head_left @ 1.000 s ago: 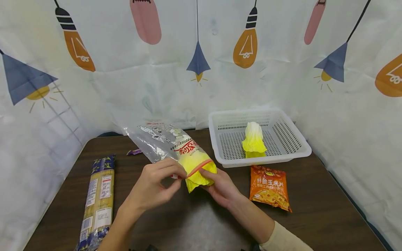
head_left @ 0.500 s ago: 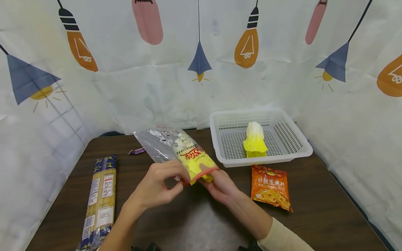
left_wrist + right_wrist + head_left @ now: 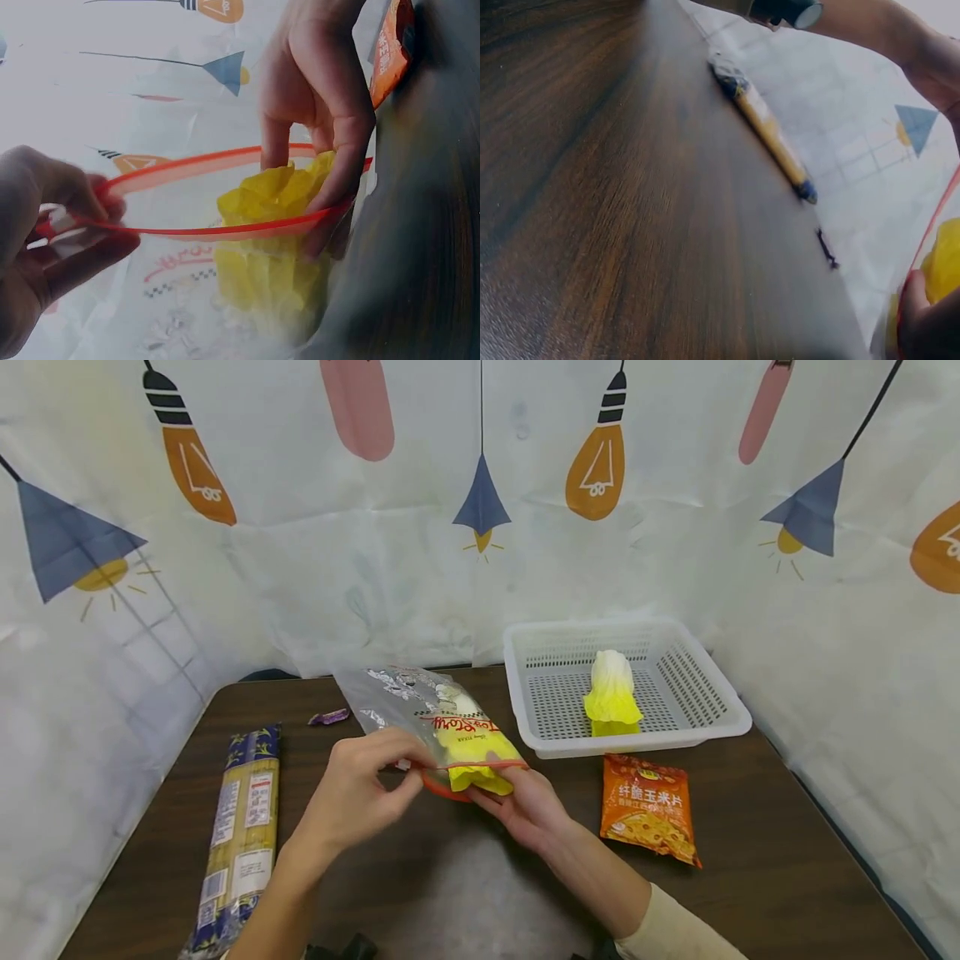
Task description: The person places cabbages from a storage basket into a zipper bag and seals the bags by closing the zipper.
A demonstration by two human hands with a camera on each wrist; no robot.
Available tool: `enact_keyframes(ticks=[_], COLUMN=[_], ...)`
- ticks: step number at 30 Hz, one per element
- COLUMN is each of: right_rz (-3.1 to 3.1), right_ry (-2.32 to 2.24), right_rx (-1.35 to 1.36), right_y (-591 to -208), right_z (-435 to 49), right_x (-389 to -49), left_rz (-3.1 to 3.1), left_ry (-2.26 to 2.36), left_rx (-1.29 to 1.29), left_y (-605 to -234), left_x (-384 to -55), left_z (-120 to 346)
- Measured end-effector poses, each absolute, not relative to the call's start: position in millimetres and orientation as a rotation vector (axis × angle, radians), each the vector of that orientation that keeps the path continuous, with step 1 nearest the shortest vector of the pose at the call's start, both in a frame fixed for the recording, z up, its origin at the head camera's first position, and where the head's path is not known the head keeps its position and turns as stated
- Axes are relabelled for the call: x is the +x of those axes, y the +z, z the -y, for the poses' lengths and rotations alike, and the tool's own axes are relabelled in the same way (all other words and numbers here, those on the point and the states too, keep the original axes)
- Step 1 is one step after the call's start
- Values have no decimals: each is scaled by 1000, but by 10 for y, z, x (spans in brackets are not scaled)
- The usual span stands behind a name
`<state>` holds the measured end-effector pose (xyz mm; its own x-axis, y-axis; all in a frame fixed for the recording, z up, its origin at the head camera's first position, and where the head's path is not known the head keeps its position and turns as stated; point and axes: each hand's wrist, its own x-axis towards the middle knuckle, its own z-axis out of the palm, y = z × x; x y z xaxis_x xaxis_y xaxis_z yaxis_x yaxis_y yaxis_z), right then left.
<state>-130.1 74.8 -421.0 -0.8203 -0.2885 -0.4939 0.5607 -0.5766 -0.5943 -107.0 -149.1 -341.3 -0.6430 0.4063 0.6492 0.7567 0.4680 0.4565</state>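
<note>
Your left hand pinches the bag, and your right hand beside it grips the cabbage, now deeper inside, so it looks nearly packed.

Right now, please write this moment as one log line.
left hand: pinches clear bag at rim | right hand: holds yellow cabbage in bag mouth | white basket: another cabbage inside

Clear zip bag | red-rimmed, printed with red lettering and black checks | mouth held open, closed end slanted far-left || napa cabbage | yellow, crinkled, held inside, leafy end exposed at mouth
</note>
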Motion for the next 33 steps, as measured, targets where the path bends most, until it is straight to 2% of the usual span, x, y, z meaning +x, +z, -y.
enact_keyframes(ticks=[10,28,33], right_rz=[-993,-1201,-1366], right_ry=[-2379,-2042,-1935], right_rx=[428,317,129], right_y=[-4190,-4145,-4060], right_z=[-642,-745,-831], right_x=[-1199,-1123,-1125], left_rz=[2238,2196,2202], left_ry=[-1004,-924,-958], left_rx=[-678,-525,-475], left_y=[-3409,-3407,-3399], left_x=[-1034,-1066,-1059], left_z=[1513,1546,1556])
